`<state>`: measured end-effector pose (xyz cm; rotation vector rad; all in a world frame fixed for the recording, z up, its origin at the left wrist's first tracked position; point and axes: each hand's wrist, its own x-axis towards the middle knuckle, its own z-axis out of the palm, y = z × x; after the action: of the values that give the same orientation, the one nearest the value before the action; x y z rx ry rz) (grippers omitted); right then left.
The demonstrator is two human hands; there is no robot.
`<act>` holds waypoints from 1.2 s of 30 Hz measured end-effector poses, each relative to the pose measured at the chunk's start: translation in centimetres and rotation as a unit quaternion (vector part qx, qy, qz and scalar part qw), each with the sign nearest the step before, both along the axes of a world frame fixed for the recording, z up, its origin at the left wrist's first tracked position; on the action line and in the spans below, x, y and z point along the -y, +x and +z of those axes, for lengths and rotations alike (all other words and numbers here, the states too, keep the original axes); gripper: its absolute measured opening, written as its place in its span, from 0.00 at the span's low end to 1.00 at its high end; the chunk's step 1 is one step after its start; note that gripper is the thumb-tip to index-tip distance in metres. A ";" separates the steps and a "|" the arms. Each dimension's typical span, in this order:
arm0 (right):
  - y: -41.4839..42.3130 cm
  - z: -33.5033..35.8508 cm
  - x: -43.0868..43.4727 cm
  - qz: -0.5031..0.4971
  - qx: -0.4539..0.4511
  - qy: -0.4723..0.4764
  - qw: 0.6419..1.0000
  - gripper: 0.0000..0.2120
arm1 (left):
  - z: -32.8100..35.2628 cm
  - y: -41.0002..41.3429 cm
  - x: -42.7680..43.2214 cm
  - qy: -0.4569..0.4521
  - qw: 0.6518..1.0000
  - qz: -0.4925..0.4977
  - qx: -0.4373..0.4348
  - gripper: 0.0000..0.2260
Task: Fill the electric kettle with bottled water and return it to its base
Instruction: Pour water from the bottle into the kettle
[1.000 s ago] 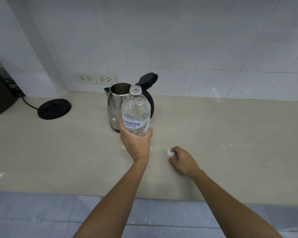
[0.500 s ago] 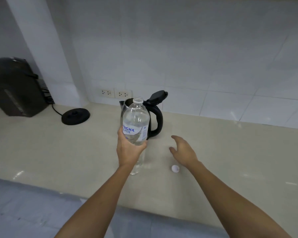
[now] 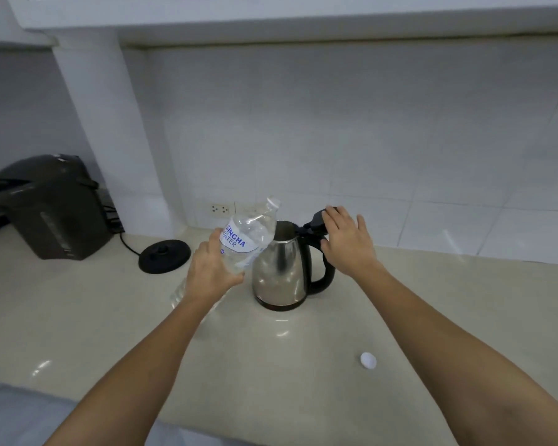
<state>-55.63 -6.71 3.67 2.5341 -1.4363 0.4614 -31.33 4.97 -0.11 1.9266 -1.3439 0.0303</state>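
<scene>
Your left hand (image 3: 211, 274) grips the uncapped bottle (image 3: 246, 243), its neck tilted up and right toward the open kettle (image 3: 282, 268) just beside it, while your right hand (image 3: 347, 241) rests spread on the raised lid (image 3: 316, 220).

Lower part of the water bottle (image 3: 248, 239) hidden behind the left hand (image 3: 211, 275), kettle lid (image 3: 319, 220) partly covered by the right hand (image 3: 348, 241), dark appliance (image 3: 49, 207) cut by left edge

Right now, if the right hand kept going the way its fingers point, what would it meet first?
The right hand points up-left at the kettle's open black lid, and its fingertips look already on it. Past that, probably the wall, though depth is unclear.
</scene>
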 end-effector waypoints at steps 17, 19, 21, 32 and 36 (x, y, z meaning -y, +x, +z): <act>4.5 0.1 -1.1 -0.167 -0.037 0.070 0.983 0.31 | 2.5 11.5 6.5 0.097 0.970 -0.090 0.203 0.38; 4.7 0.2 -1.2 -0.173 -0.042 0.077 0.981 0.31 | 2.8 11.7 6.8 0.109 0.965 -0.096 0.218 0.40; 4.9 0.2 -1.3 -0.179 -0.048 0.083 0.979 0.31 | 3.0 11.9 7.0 0.117 0.959 -0.100 0.237 0.41; 5.0 0.5 -1.7 -0.182 -0.046 0.100 0.977 0.32 | 3.9 12.5 8.0 0.142 0.924 -0.108 0.339 0.41; 4.9 0.6 -1.8 -0.181 -0.049 0.102 0.977 0.32 | 4.3 12.9 8.2 0.138 0.921 -0.104 0.350 0.41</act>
<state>-50.76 -4.91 4.26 2.3184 -1.9372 0.1320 -18.45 -3.28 4.22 2.0806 -2.1138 0.4902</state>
